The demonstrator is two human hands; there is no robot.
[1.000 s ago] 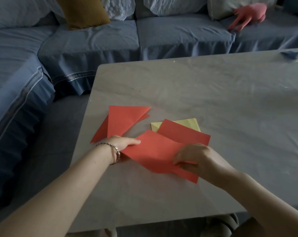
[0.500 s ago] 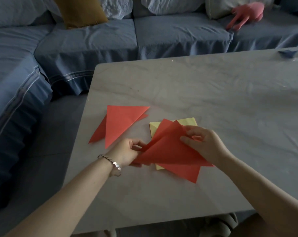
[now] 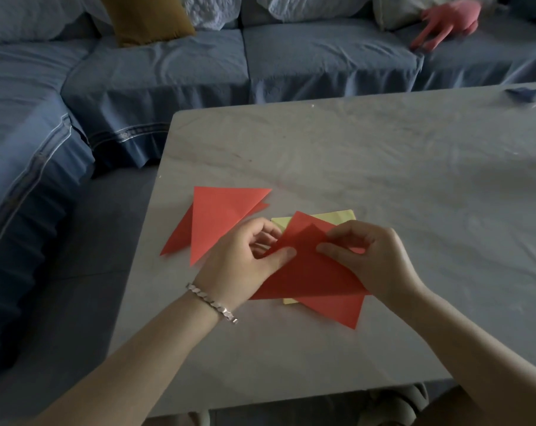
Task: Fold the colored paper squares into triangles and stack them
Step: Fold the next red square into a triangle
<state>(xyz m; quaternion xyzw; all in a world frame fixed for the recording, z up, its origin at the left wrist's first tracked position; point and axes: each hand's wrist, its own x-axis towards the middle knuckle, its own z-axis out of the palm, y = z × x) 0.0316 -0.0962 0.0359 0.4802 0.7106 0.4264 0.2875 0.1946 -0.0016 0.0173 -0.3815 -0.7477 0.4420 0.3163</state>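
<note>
A red paper square (image 3: 309, 272), folded over into a triangle, is held just above the table near its left front. My left hand (image 3: 245, 256) pinches its left corner with thumb on top. My right hand (image 3: 368, 253) pinches the upper corners together at the top of the fold. Under it lie another red square (image 3: 343, 312) and a yellow sheet (image 3: 340, 216), mostly hidden. Two folded red triangles (image 3: 217, 219) lie stacked to the left.
The pale marble table (image 3: 383, 161) has its left edge close to the triangles. A blue sofa (image 3: 168, 69) wraps round the back and left. A small blue object (image 3: 526, 94) sits at the far right; a pink toy (image 3: 448, 20) lies on the sofa.
The red square went from lying nearly flat to being folded over. My right hand carried the near corner up to the far corner, and my left hand moved in to pinch the left corner.
</note>
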